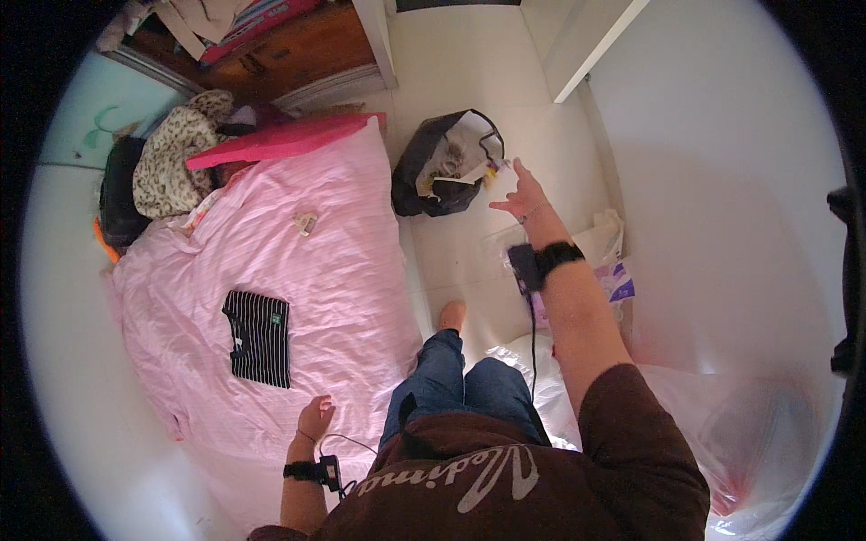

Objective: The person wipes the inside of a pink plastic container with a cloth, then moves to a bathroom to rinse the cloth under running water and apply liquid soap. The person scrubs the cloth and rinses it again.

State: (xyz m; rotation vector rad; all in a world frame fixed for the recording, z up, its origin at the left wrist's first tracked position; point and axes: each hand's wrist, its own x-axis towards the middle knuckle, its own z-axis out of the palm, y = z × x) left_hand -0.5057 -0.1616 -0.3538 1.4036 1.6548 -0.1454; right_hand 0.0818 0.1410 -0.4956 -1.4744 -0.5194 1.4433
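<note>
My right hand [523, 193] reaches out beside a black bag [410, 181] on the floor, its fingers apart with nothing seen held. A small blurred item with yellow and purple [494, 169] is at the bag's right rim, close to the fingertips; contact cannot be told. Pale crumpled waste [453, 152] lies inside the bag. My left hand [316, 416] is over the near part of a bed with a pink striped sheet [345, 270], fingers loosely bent and no object visible in them. A folded black-and-white striped shirt [260, 339] lies on the bed beyond it, and a small beige item [305, 223] farther off.
A pink board-like item [291, 140], a leopard-print cloth [172, 169] and a black case [123, 193] sit at the bed's far left. A wooden cabinet [298, 61] stands behind. Plastic packages [614, 280] lie by the right wall. A door edge [599, 51] juts in above.
</note>
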